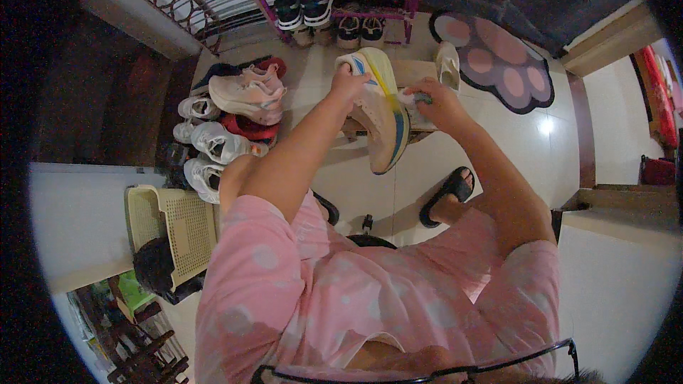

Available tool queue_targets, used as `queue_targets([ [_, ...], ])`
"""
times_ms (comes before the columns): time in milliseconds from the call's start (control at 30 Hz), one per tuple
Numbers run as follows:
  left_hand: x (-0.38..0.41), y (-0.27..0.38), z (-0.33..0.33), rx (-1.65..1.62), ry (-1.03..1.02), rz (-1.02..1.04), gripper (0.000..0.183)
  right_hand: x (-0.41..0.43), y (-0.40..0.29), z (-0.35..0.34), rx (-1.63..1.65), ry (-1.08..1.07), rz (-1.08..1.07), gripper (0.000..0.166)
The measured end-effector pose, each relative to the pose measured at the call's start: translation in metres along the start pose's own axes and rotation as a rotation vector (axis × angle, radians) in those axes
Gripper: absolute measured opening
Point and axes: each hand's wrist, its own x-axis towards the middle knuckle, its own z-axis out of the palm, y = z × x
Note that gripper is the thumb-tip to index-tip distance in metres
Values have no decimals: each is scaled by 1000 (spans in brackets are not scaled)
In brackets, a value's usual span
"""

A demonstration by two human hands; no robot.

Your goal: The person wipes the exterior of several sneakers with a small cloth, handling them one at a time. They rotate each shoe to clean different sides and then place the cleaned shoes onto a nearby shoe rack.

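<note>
My left hand (349,85) grips a light sneaker (381,117) near its heel, with the thumb at the collar. The sneaker has a thick sole with yellow and blue parts and hangs toe down in front of me. Just right of its sole, my right hand (432,100) pinches a small whitish and green thing (413,97), too small and partly covered to name. Behind the sneaker stands a low wooden stool or board (419,72), partly hidden by it. One white shoe (448,65) rests beside the stool's right end.
Several shoes, among them pink sneakers (248,93) and white ones (213,141), are gathered at the left. A purple shoe rack (411,5) holding shoes stands ahead. A paw-shaped mat (501,64) lies at the front right. A cream plastic basket (189,234) is at the left near me.
</note>
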Motion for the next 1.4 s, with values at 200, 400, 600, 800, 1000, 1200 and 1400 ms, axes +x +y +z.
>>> queue_targets([
  [200, 8, -11, 1, -22, -28, 65, 40, 18, 7, 22, -36, 70, -117, 32],
  [400, 12, -16, 0, -22, -63, 75, 38, 12, 13, 27, -142, -94, -32, 36],
  [600, 2, -13, 7, -43, 1, 99, 37, -25, -8, 21, -76, -39, -44, 32],
  [800, -4, -5, 10, 72, 52, 20, 42, -53, -17, 25, -121, -85, -149, 26],
  [1000, 19, -28, -2, 90, 62, 70, 50, -72, -32, 45, -240, -211, -298, 33],
  [1200, 27, -33, -4, 208, 111, 105, 54, -85, -36, 60, -411, -262, -468, 21],
  [1400, 18, -23, -1, 182, 107, 83, 51, -93, -53, 69, -414, -464, -660, 25],
])
